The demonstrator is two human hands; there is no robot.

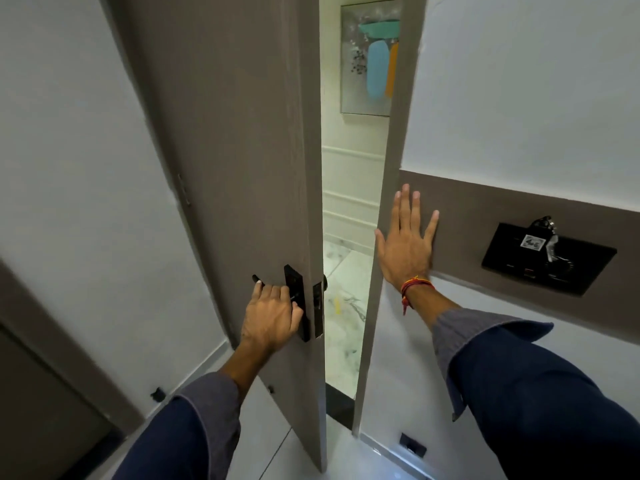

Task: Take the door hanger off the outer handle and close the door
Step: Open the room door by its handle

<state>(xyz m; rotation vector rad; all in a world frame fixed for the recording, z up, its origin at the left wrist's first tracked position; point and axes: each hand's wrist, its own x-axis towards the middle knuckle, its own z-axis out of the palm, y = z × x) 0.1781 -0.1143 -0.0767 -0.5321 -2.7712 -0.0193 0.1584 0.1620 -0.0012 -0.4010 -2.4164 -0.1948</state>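
Observation:
A taupe door (235, 140) stands partly open, with a narrow gap between its edge and the frame (388, 188). My left hand (268, 317) is wrapped around the black inner lever handle (258, 279) beside the black lock plate (296, 306). My right hand (407, 240) lies flat with fingers spread on the brown wall band next to the frame. Only a small dark knob of the outer handle (325, 281) peeks past the door's edge. No door hanger is visible.
A black wall panel (547, 263) with a key card slot and dangling keys sits on the brown band to the right. Through the gap I see a marble floor (343, 306) and a framed painting (372, 57). A black doorstop (157, 394) sits by the left skirting.

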